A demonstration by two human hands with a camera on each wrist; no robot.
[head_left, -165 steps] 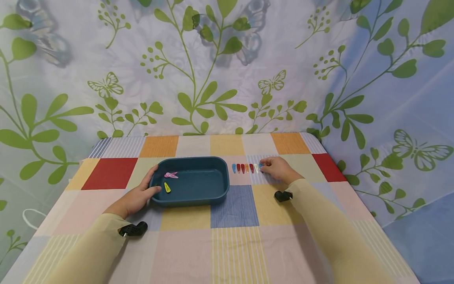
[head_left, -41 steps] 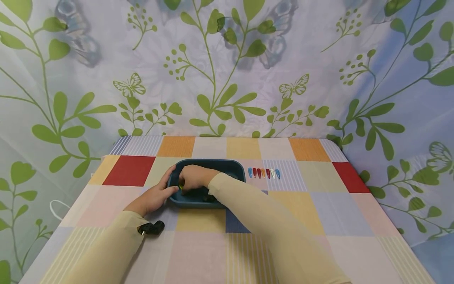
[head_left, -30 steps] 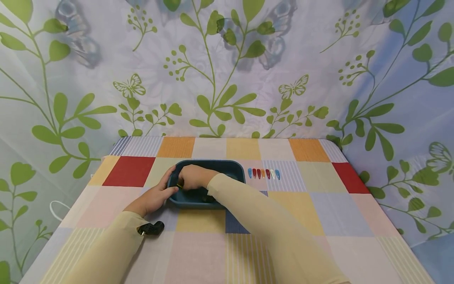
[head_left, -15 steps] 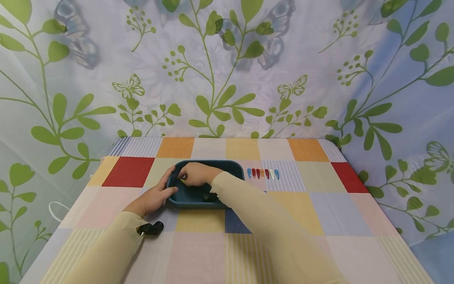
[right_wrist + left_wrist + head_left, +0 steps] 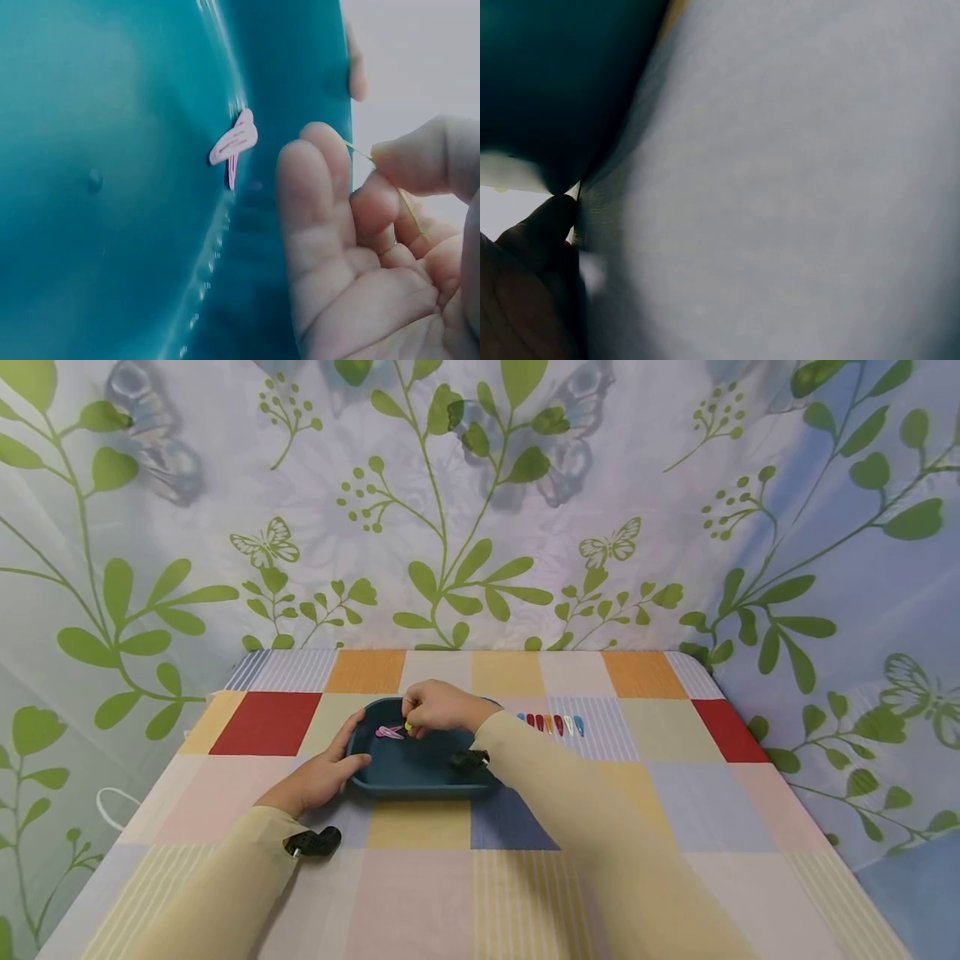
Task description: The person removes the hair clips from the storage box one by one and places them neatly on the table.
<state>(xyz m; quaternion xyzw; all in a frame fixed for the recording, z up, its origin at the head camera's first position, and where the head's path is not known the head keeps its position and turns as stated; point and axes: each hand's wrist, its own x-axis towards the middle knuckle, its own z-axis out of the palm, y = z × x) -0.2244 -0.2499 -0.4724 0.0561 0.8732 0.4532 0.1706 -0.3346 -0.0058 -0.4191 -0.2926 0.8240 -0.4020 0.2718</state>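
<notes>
In the head view, a dark teal plastic tray (image 5: 420, 791) lies on the table. My left hand (image 5: 311, 781) holds its left end, fingers along the outer wall and thumb at the rim. Above the tray's far side, my right hand (image 5: 442, 706) pinches a yellow hair clip (image 5: 408, 727) between thumb and fingers. The right wrist view shows this clip edge-on, thin and bent, partly hidden by the fingers. Pink hair clips (image 5: 388, 732) lie overlapping on the tray floor, left of my right hand. The left wrist view shows mostly cloth and the tray's underside.
Right of the tray, several hair clips (image 5: 558, 724) in blue, red, orange and white lie side by side in a row; the right forearm partly covers the leftmost. A patchwork cloth (image 5: 420, 893) covers the table. A leaf-print curtain (image 5: 420, 502) hangs behind.
Earlier my right hand was at the clip row, then moved left into the tray and took the yellow clip. Now it has risen rightward with it, uncovering the pink clips. My left hand stays on the tray.
</notes>
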